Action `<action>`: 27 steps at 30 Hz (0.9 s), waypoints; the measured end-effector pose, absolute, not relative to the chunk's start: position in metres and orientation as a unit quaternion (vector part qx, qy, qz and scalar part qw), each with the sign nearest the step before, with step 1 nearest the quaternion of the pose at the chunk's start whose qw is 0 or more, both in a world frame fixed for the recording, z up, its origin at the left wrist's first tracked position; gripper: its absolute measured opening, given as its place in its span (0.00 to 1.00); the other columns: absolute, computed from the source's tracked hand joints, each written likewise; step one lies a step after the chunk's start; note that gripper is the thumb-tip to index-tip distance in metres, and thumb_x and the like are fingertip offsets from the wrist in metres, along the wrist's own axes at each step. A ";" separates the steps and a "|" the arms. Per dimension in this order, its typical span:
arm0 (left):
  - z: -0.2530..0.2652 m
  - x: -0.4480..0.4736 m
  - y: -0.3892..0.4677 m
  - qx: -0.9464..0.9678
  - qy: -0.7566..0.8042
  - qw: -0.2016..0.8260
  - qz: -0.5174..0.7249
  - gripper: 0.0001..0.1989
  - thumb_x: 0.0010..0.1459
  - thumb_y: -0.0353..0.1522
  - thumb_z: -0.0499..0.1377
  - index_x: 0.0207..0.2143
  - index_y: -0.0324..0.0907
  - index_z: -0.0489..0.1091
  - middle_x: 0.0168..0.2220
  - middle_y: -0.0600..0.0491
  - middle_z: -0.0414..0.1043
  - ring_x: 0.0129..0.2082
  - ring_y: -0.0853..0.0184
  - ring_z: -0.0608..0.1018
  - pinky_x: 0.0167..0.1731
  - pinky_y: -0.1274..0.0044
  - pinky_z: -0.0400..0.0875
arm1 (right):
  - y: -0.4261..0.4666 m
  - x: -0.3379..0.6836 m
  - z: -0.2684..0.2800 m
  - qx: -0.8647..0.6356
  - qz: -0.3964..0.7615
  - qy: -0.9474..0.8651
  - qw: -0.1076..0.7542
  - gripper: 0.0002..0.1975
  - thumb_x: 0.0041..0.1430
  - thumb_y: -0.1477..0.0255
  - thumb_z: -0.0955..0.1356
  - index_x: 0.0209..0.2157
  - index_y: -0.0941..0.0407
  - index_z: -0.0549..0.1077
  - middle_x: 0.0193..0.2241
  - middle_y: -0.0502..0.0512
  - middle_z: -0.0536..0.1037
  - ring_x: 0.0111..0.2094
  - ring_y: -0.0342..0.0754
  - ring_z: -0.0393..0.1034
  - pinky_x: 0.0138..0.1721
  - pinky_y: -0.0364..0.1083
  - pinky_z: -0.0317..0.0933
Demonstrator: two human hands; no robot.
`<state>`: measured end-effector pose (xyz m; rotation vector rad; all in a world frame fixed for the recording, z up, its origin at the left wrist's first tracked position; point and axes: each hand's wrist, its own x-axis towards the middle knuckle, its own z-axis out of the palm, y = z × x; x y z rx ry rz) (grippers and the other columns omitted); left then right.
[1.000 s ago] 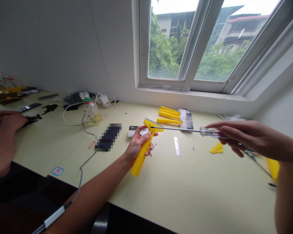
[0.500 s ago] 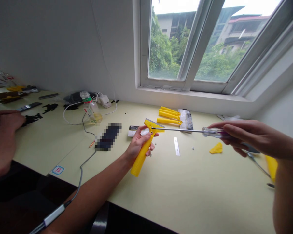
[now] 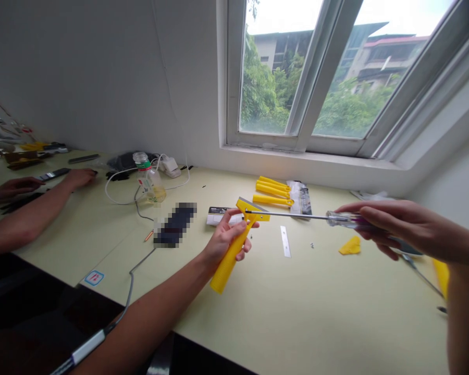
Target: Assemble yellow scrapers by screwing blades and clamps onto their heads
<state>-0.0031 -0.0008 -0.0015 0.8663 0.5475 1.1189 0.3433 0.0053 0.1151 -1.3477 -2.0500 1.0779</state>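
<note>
My left hand (image 3: 227,238) is closed around a yellow scraper (image 3: 229,265) just below its head, with the handle slanting down toward me. A metal blade edge runs along the top of the head. In my right hand (image 3: 406,229) is a screwdriver (image 3: 338,219) with a clear handle. Its long shaft points left, and the tip meets the scraper's head. On the table under the shaft lie a flat metal blade strip (image 3: 285,241) with holes and a few tiny screws (image 3: 311,245). A yellow plastic piece (image 3: 350,246) rests nearer my right hand.
Several yellow handles (image 3: 273,200) lie by a plastic packet (image 3: 300,195) below the window. A bottle (image 3: 150,185), cables and a pixelated dark object (image 3: 175,224) are at the left. Another person's arms (image 3: 35,216) reach over the table's far left. A second tool (image 3: 422,276) lies at right.
The view has shifted slightly. The screwdriver tip stays at the scraper's head. At the left, the other person's arm has reached farther across the table.
</note>
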 end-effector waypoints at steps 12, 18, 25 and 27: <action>-0.004 -0.004 0.001 0.404 0.219 0.728 0.509 0.18 0.60 0.36 0.62 0.49 0.49 0.57 0.47 0.47 0.72 0.19 0.73 0.76 0.11 0.86 0.64 | 0.005 0.347 0.116 -0.504 0.395 -0.735 0.223 0.26 0.61 0.51 0.64 0.51 0.54 0.74 0.24 0.50 0.67 0.19 0.43 0.64 0.16 0.44 0.66; -0.005 -0.004 0.000 0.410 0.203 0.732 0.505 0.18 0.61 0.35 0.62 0.49 0.49 0.57 0.47 0.47 0.72 0.19 0.73 0.76 0.10 0.86 0.64 | 0.007 0.351 0.114 -0.512 0.407 -0.720 0.233 0.26 0.60 0.51 0.64 0.50 0.54 0.75 0.24 0.51 0.68 0.18 0.42 0.64 0.15 0.44 0.64; -0.004 -0.005 -0.001 0.423 0.175 0.736 0.499 0.16 0.62 0.35 0.61 0.48 0.49 0.58 0.47 0.47 0.72 0.19 0.74 0.76 0.10 0.87 0.64 | 0.009 0.355 0.111 -0.503 0.428 -0.708 0.248 0.23 0.60 0.52 0.65 0.49 0.52 0.76 0.23 0.50 0.67 0.17 0.43 0.64 0.13 0.43 0.62; -0.004 -0.005 -0.001 0.425 0.168 0.737 0.498 0.16 0.62 0.35 0.61 0.49 0.50 0.59 0.47 0.47 0.73 0.19 0.74 0.76 0.10 0.87 0.64 | 0.009 0.357 0.110 -0.499 0.434 -0.706 0.254 0.23 0.60 0.52 0.65 0.49 0.51 0.76 0.22 0.50 0.67 0.17 0.43 0.64 0.13 0.43 0.61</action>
